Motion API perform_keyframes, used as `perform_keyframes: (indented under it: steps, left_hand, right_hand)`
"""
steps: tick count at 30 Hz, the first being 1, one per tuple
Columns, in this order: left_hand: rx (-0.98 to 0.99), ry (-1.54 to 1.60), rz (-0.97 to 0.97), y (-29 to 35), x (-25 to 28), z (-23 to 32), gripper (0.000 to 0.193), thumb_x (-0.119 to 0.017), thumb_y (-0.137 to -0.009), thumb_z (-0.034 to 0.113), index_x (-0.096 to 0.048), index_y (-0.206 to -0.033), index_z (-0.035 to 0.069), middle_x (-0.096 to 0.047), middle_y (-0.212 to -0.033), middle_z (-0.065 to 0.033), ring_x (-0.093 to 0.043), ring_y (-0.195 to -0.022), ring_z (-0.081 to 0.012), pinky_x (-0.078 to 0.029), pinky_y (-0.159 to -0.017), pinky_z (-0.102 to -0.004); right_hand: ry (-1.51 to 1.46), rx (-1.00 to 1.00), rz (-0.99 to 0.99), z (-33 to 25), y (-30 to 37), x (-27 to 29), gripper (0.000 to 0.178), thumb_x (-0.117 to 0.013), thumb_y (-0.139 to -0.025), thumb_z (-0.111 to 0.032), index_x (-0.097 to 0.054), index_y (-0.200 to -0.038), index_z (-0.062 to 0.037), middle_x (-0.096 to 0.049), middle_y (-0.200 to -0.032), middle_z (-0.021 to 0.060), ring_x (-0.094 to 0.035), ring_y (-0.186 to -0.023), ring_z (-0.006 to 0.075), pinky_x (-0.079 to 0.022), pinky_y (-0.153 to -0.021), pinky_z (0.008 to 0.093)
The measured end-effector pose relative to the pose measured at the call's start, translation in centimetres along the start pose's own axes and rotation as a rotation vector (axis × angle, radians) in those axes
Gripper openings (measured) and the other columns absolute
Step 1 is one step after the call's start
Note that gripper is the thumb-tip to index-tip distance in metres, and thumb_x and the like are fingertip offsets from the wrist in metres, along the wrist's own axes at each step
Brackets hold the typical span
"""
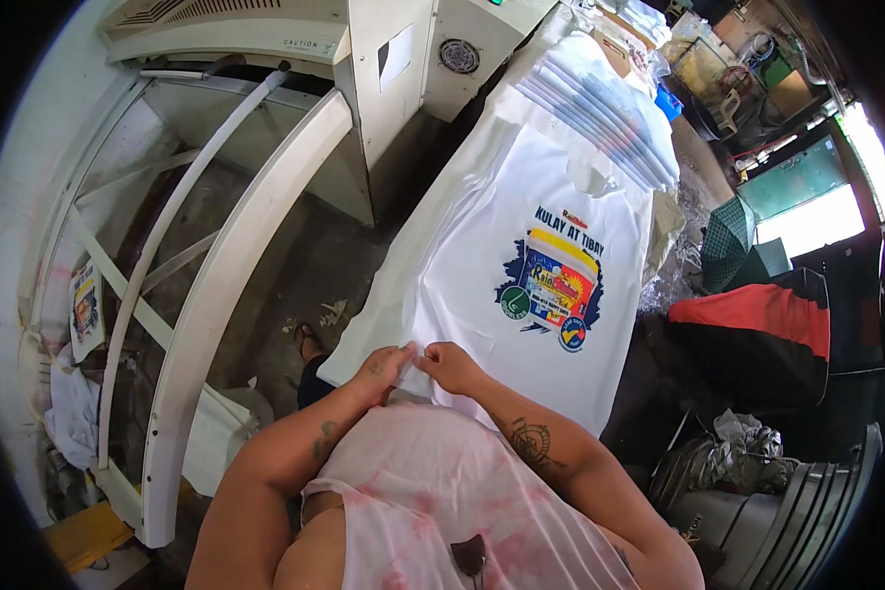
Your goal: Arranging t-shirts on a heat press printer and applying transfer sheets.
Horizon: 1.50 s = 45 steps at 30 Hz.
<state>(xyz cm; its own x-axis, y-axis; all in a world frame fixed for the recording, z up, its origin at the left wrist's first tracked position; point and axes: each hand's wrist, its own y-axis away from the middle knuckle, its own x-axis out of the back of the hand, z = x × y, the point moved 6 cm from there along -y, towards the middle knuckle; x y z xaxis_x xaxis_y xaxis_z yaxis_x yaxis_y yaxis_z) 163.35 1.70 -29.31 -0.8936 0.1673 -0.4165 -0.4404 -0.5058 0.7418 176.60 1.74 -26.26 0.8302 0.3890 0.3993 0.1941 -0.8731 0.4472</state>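
A white T-shirt (462, 236) with a colourful printed design lies spread on a long white-covered table (383, 295). At its near left edge, my left hand (385, 369) has its fingers closed on the white cloth. Right beside it, my right hand (449, 367) pinches the same edge, the two hands almost touching. Small folds run through the shirt cloth just beyond my fingers. Farther up the table, a row of overlapping folded shirts (600, 118) lies past the collar of the spread one.
A pale machine (383, 79) with a fan grille stands left of the table, with a curved white frame (236, 236) nearer me. To the right are a red and black covered item (757, 324), a green checked umbrella (727, 242) and a grey ribbed container (787, 511).
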Motion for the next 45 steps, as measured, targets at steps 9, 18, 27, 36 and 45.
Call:
perform_keyframes:
  steps: [9,18,27,36,45]
  left_hand:
    - [-0.075,-0.192,-0.016,-0.4,-1.6,2.7,0.027,-0.059,-0.086,0.029,-0.057,-0.093,0.003,-0.058,-0.081,-0.0065,-0.055,-0.069,-0.0157,-0.047,-0.062,-0.0312]
    - [-0.006,0.036,-0.07,-0.1,-1.6,1.4,0.026,-0.055,-0.089,0.029,-0.057,-0.095,0.004,-0.06,-0.09,-0.0078,-0.059,-0.077,-0.0181,-0.048,-0.07,-0.0312]
    - [-0.039,-0.242,-0.051,-0.2,-1.7,1.1,0.03,-0.06,-0.086,0.026,-0.056,-0.101,0.0,-0.061,-0.094,-0.0106,-0.059,-0.084,-0.0191,-0.048,-0.075,-0.0295]
    - [-0.041,-0.209,-0.03,-1.2,-0.9,0.6,0.027,-0.06,-0.086,0.023,-0.055,-0.096,-0.002,-0.059,-0.089,-0.0088,-0.058,-0.08,-0.0164,-0.048,-0.073,-0.0294]
    - [-0.068,0.054,-0.124,-0.6,-1.4,0.7,0.018,-0.053,-0.091,0.018,-0.055,-0.097,0.001,-0.059,-0.091,-0.0078,-0.059,-0.084,-0.0178,-0.048,-0.077,-0.0317]
  right_hand:
    - [-0.271,-0.064,0.005,1.5,-0.2,1.9,0.023,-0.054,-0.086,-0.019,-0.057,-0.075,0.0009,-0.058,-0.068,0.0052,-0.053,-0.063,0.0126,-0.044,-0.061,0.0271]
    - [-0.418,-0.118,0.039,2.5,0.6,1.0,0.024,-0.059,-0.086,-0.021,-0.053,-0.076,-0.0008,-0.055,-0.07,0.0049,-0.051,-0.065,0.0124,-0.043,-0.062,0.0269]
    - [-1.01,-0.211,-0.12,3.6,1.8,0.9,0.016,-0.059,-0.088,-0.016,-0.053,-0.09,-0.001,-0.057,-0.085,0.0049,-0.056,-0.078,0.0148,-0.047,-0.075,0.0298]
    - [-0.411,-0.226,0.422,8.8,2.2,5.9,0.022,-0.06,-0.084,-0.016,-0.053,-0.097,0.0008,-0.058,-0.087,0.0084,-0.057,-0.078,0.0177,-0.046,-0.075,0.0313]
    - [-0.232,-0.234,0.135,0.8,1.1,1.9,0.032,-0.066,-0.081,-0.027,-0.058,-0.069,0.0007,-0.057,-0.064,0.0065,-0.05,-0.062,0.0119,-0.042,-0.058,0.0284]
